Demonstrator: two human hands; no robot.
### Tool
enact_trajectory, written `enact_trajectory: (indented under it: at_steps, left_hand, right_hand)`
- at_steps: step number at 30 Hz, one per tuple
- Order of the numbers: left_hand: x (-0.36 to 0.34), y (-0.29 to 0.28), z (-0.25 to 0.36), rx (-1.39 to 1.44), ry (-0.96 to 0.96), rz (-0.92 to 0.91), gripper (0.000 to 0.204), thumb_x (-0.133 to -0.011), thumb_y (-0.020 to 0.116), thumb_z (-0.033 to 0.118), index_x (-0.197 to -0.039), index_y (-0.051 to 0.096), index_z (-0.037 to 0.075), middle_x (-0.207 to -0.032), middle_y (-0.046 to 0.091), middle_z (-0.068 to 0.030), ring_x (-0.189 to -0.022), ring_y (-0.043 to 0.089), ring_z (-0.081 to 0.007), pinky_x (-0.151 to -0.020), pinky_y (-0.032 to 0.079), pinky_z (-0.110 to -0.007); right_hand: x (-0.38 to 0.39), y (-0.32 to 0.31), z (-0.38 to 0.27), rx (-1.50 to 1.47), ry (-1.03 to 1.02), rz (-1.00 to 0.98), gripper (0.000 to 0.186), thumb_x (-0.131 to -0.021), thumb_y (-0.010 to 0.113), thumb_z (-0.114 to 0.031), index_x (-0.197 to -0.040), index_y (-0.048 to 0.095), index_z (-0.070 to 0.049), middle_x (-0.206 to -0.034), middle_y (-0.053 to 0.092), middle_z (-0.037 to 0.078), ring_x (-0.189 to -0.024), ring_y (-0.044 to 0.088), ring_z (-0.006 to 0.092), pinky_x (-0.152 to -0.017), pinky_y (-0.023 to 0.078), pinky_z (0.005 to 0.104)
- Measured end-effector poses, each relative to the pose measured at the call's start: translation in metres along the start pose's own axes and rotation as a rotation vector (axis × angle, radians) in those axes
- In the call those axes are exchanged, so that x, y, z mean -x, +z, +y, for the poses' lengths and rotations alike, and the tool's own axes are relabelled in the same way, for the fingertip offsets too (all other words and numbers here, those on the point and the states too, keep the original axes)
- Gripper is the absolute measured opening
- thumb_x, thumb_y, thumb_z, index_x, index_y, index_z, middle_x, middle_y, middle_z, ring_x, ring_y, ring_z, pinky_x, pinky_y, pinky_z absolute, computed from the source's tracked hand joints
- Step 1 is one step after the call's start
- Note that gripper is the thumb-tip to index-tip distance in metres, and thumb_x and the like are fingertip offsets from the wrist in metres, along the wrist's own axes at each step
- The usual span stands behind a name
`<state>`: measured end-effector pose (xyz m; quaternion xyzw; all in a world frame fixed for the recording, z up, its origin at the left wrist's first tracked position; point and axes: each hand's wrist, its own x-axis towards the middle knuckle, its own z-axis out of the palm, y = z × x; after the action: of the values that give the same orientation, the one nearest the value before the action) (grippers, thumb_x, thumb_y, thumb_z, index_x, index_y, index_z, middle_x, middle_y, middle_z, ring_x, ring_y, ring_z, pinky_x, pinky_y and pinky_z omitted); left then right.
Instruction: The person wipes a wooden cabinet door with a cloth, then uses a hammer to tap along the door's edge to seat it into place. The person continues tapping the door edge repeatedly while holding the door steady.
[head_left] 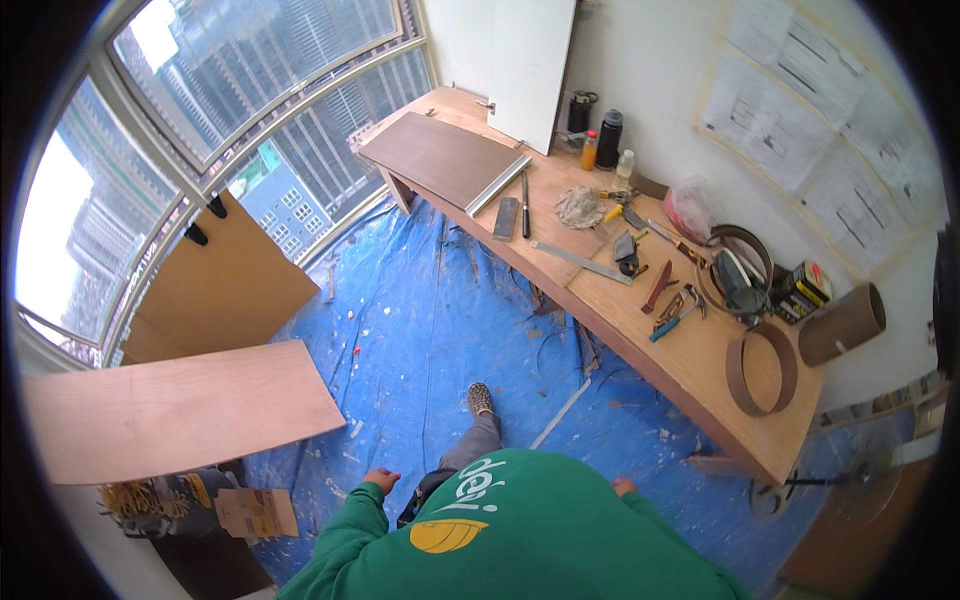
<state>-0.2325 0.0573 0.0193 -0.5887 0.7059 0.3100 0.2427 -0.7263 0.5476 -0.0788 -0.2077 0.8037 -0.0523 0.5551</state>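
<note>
My left hand [381, 479] hangs low beside my left hip, over the blue floor sheet [385, 330]. Its fingers look curled in, with nothing seen in them. Of my right hand [624, 487] only a small part shows past the green top at my right side; its fingers are hidden. Both hands are apart from the wooden workbench [690, 395] ahead and to the right. On the bench lie a brown panel [440, 152], a metal straight strip [500, 185], a grey block [506, 218], a knife-like tool [525, 205] and a hammer [680, 312].
A pale wood board [190, 410] juts in at left, above a cardboard piece [257, 513]. A brown sheet [225, 285] leans on the window. Brown edging rolls [762, 370], a black bottle [609, 138] and a crumpled cloth [579, 207] stand on the bench. Offcuts litter the sheet.
</note>
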Motion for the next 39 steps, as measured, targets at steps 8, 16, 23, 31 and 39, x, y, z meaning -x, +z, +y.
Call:
enact_trajectory:
  at_steps: [8,16,23,31,39]
  left_hand:
    - [-0.132,-0.061,0.092,-0.083,0.180,-0.082,0.065,-0.090,0.060,0.062,-0.118,0.073,0.005,-0.122,0.069,-0.0233,-0.119,0.063,-0.0404,-0.102,0.048,-0.048]
    - [-0.238,-0.203,0.228,0.322,0.368,0.137,0.052,-0.094,0.062,0.049,-0.116,0.073,0.002,-0.115,0.072,-0.0217,-0.111,0.067,-0.0364,-0.096,0.051,-0.044]
    - [-0.264,-0.207,0.223,0.538,0.249,0.178,0.053,-0.092,0.066,0.049,-0.118,0.072,0.003,-0.114,0.073,-0.0212,-0.108,0.069,-0.0368,-0.095,0.053,-0.045]
    - [-0.185,-0.119,0.101,0.316,-0.122,0.160,0.057,-0.090,0.063,0.054,-0.107,0.075,0.000,-0.111,0.072,-0.0244,-0.110,0.066,-0.0425,-0.097,0.050,-0.048]
    - [-0.105,-0.070,0.115,0.526,-0.432,0.064,0.054,-0.092,0.063,0.051,-0.109,0.075,0.001,-0.104,0.074,-0.0221,-0.098,0.070,-0.0367,-0.092,0.052,-0.045]
  right_hand:
    - [-0.014,-0.046,-0.023,-0.206,0.224,-0.012,0.031,-0.097,0.064,-0.035,-0.104,0.067,-0.005,-0.082,0.070,0.012,-0.056,0.066,0.0277,-0.053,0.054,0.0447]
    - [-0.049,-0.189,-0.161,-0.739,0.282,0.374,0.024,-0.097,0.066,-0.029,-0.095,0.066,-0.005,-0.072,0.065,0.010,-0.053,0.061,0.0244,-0.047,0.051,0.0425]
    - [-0.091,-0.275,-0.328,-0.429,-0.068,0.436,0.033,-0.093,0.072,-0.032,-0.077,0.069,-0.003,-0.067,0.065,0.008,-0.058,0.060,0.0181,-0.056,0.050,0.0353]
    - [-0.194,-0.397,-0.435,-0.295,-0.056,0.518,0.048,-0.091,0.070,-0.044,-0.081,0.071,0.002,-0.080,0.072,0.020,-0.075,0.070,0.0315,-0.071,0.054,0.0447]
    - [-0.324,-0.520,-0.478,-0.089,-0.162,0.717,0.034,-0.089,0.074,-0.035,-0.091,0.071,-0.001,-0.087,0.073,0.021,-0.083,0.069,0.0381,-0.080,0.054,0.0463]
